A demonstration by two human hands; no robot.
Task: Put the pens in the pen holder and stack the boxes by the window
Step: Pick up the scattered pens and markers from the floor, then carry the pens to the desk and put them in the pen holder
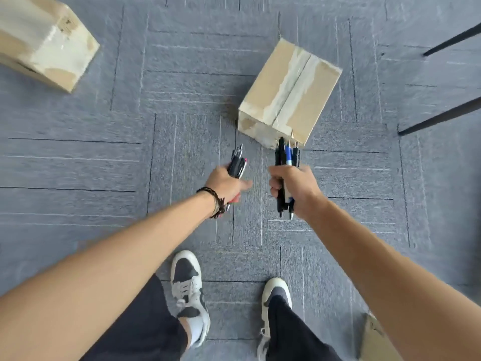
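My left hand [226,184] grips a bundle of black and red pens [237,162], their tips pointing away from me. My right hand [294,188] grips a second bundle of black and blue pens [287,155], held upright in the fist. A taped cardboard box [289,93] lies on the grey carpet just beyond my right hand. A second cardboard box [44,40] sits on the floor at the far left. No pen holder is in view.
Grey carpet tiles [182,100] cover the floor. Two dark furniture legs [442,118] slant in at the right edge. A corner of another cardboard box [374,340] shows at the bottom right. My shoes [188,290] stand below my hands.
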